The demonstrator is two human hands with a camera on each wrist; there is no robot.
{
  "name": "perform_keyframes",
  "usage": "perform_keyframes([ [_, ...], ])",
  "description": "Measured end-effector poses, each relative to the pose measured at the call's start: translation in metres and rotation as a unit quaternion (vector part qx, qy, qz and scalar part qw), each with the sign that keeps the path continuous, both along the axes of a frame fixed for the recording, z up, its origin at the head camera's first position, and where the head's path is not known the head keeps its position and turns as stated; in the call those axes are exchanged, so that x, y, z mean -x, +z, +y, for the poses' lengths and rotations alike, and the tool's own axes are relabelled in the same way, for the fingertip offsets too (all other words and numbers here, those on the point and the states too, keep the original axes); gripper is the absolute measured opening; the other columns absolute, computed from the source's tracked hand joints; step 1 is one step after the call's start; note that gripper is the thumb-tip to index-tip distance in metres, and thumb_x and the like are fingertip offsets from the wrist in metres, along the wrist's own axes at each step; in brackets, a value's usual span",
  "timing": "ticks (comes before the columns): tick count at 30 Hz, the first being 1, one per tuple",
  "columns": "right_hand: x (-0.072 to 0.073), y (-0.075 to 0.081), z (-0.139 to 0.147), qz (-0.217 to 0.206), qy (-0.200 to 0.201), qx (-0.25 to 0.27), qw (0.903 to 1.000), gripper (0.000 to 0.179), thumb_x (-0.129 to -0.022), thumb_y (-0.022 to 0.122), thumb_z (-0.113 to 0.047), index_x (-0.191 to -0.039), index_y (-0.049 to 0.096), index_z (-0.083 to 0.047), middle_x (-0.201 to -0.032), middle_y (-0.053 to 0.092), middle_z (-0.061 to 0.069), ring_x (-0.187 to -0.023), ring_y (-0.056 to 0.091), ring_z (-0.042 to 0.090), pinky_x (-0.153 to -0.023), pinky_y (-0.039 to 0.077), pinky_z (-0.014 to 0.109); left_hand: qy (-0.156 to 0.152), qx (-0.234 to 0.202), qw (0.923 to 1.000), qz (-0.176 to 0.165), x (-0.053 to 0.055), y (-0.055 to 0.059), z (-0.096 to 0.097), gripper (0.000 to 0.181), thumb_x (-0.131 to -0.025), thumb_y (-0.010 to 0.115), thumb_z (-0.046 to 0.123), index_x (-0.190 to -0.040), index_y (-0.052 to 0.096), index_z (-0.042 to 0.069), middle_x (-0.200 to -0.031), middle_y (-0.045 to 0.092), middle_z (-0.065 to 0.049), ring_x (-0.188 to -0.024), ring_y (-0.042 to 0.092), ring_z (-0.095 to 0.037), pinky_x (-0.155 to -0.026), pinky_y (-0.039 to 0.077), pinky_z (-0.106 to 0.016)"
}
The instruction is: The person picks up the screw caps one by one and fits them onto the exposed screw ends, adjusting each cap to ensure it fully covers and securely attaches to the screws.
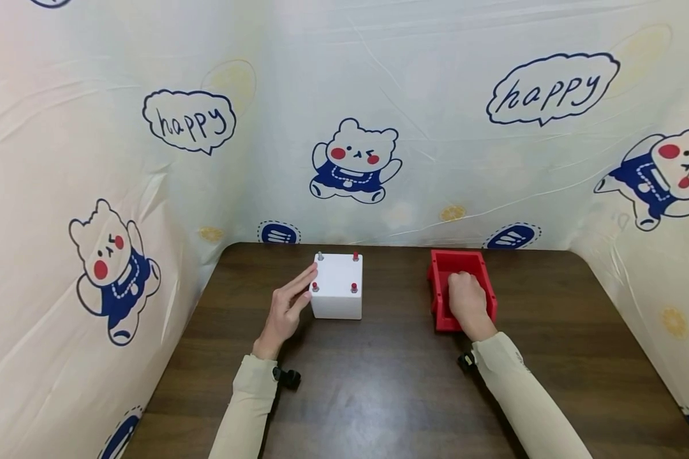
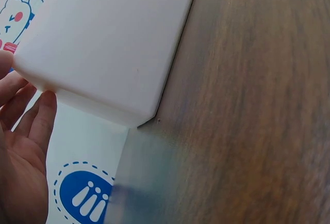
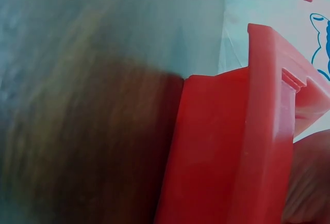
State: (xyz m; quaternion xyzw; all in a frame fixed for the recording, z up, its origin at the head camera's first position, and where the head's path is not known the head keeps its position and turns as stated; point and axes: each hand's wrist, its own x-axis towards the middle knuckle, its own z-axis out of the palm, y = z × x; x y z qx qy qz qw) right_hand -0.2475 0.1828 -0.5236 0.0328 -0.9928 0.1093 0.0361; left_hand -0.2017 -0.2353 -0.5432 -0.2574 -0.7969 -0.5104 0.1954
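Observation:
A white box [image 1: 337, 306] stands on the table, a small post at each top corner. Three posts carry red caps, among them the front right red cap [image 1: 353, 287]; the back left post [image 1: 320, 256] shows bare metal. My left hand [image 1: 282, 313] rests against the box's left side with its fingers extended. In the left wrist view, fingertips [image 2: 48, 99] touch the edge of the box. To the right is a red bin [image 1: 438, 312]. My right hand [image 1: 467, 303] reaches down into it with the fingers curled; I cannot tell whether they hold anything, as the fingertips are hidden.
The brown wooden table [image 1: 367, 395] extends around the box and bin. A pale curtain [image 1: 425, 153] printed with bears and "happy" bubbles hangs at the back and both sides. Black wrist cameras sit at both cuffs, such as the left wrist camera [image 1: 289, 379].

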Motion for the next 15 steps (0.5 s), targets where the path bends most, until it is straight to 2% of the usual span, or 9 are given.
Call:
perform_keyframes([
  [8, -0.0016, 0.0014, -0.0001, 0.024, 0.010, 0.003, 0.9997, 0.024, -0.098, 0.053, 0.011, -0.092, 0.075, 0.004, -0.088, 0.066, 0.023, -0.085, 0.069, 0.042, -0.070, 0.064, 0.061, -0.002, -0.003, 0.9999, 0.014, 0.0008, -0.0019, 0.0007, 0.043, -0.106, 0.056, 0.001, -0.149, 0.060, 0.000, -0.159, 0.055, -0.016, -0.148, 0.053, -0.031, -0.121, 0.038, -0.019],
  [15, -0.0025, 0.0038, 0.0003, 0.062, 0.028, 0.006, 0.9976, 0.024, -0.097, 0.054, 0.012, -0.089, 0.075, 0.006, -0.084, 0.065, 0.024, -0.079, 0.070, 0.043, -0.071, 0.064, 0.058, 0.000, -0.004, 0.9999, 0.010, 0.0006, -0.0010, 0.0011, 0.043, -0.105, 0.056, 0.000, -0.149, 0.060, -0.001, -0.159, 0.055, -0.016, -0.148, 0.053, -0.032, -0.120, 0.039, -0.018],
])
